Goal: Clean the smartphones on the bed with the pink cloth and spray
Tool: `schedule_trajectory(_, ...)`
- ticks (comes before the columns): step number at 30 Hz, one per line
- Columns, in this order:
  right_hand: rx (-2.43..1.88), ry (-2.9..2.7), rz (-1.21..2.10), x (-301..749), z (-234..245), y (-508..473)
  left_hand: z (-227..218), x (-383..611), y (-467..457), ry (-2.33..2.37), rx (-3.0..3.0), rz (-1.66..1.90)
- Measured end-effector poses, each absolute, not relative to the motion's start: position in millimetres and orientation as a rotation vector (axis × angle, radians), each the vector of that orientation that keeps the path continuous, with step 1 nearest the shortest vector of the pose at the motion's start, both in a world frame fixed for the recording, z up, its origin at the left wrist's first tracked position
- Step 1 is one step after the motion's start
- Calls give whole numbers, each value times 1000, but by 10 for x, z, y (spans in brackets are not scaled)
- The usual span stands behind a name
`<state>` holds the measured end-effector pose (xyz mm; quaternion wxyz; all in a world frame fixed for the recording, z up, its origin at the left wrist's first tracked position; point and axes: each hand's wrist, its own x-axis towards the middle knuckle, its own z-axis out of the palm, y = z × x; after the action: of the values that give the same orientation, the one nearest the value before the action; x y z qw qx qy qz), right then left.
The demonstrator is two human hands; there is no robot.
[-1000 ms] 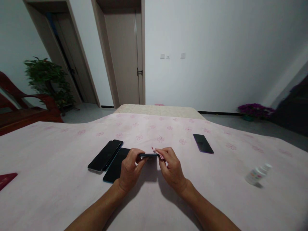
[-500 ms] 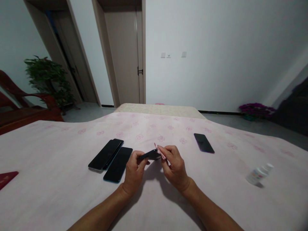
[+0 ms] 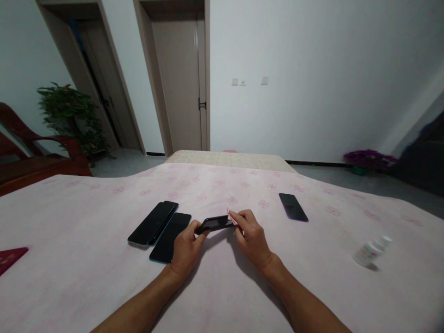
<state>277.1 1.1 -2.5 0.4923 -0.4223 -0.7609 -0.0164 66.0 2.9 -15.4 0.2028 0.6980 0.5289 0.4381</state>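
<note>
My left hand [image 3: 185, 249] grips the near end of a black phone [image 3: 215, 224], held just above the pink flowered tablecloth [image 3: 86, 277]. My right hand [image 3: 250, 238] is closed at the phone's far right end, pinching a small pink cloth or wipe [image 3: 232, 218] against it. The phone's dark screen faces up and tilts toward me. Just left of my left hand lie two more black phones, one [image 3: 153, 223] resting beside the other [image 3: 170, 237].
A fourth black phone [image 3: 293, 206] lies apart at the right. A small white bottle [image 3: 372, 251] lies on its side near the right edge. A dark red booklet [image 3: 10, 259] sits at the far left. Beyond the table are a beige bed, doors, plants and a wooden chair.
The phone has turned from edge-on to screen-up and slid slightly left and lower. My right hand with the pink cloth stayed at its right end.
</note>
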Motion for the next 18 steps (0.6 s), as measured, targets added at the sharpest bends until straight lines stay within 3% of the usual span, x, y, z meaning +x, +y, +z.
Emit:
schedule_trajectory(9,-1010,-2088,-151,2737,-33,-29,-237,717,34,1590,2201,957)
schedule_trajectory(18,-1185,-2029,-224,2860,-22,39,-273,724,38,1454,2281,1064)
